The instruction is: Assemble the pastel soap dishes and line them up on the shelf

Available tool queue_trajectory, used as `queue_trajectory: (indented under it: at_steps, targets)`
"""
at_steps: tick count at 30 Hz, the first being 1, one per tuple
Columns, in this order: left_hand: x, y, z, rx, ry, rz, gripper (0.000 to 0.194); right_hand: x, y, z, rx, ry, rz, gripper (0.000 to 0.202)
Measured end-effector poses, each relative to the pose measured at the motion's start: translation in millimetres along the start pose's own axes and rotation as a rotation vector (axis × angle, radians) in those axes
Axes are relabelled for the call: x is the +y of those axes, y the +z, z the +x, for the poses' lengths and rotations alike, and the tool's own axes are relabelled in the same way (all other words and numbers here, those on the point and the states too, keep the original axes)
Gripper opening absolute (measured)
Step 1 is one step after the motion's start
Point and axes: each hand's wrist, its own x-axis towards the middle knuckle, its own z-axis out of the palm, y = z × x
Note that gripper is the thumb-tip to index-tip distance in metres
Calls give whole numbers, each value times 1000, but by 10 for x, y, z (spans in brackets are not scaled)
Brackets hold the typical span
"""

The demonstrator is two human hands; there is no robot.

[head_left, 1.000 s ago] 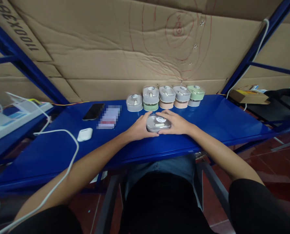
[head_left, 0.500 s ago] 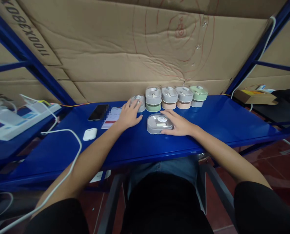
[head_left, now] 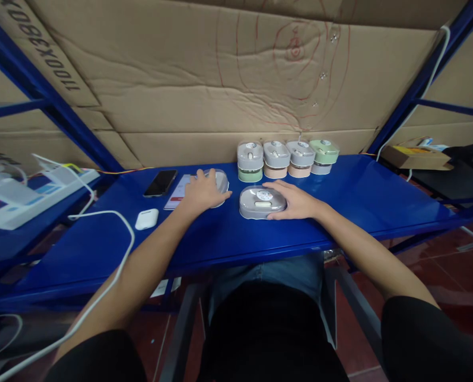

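On the blue table [head_left: 228, 239], my right hand [head_left: 295, 201] grips the right end of a rounded grey case [head_left: 256, 206] with a clear cover, a round white sticker and a pale latch-like bar on top. To its left, my left hand [head_left: 204, 191] lies over a second grey case [head_left: 221, 181], fingers on top and thumb along the near side. Much of that second case is hidden by the hand. Both cases rest on the table, a small gap apart.
Behind stand several two-high stacks of similar cases [head_left: 276, 156] in grey, green and peach. Left of my left hand lie a screen with a light display [head_left: 174, 199], a black phone [head_left: 160, 183] and a white earbud case [head_left: 147, 218]. A white cable [head_left: 130, 239] crosses above my left forearm.
My left hand has drawn the second grey case from beside the stacks toward me and slightly left. My right hand and its case have barely moved.
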Motion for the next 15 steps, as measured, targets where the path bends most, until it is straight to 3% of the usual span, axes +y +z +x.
queue_trajectory:
  at_steps: [6, 11, 15]
  targets:
    - [-192, 17, -61, -62, 132, -73, 102, 155, -134, -29, 45, 86, -51, 108]
    - [-154, -178, -150, -190, 253, -58, 103, 363, -346, -125, 34, 83, -75, 102]
    - [-103, -310, -200, -290, 468, -205, 112, 495, -430, -185, 84, 195, -138, 93]
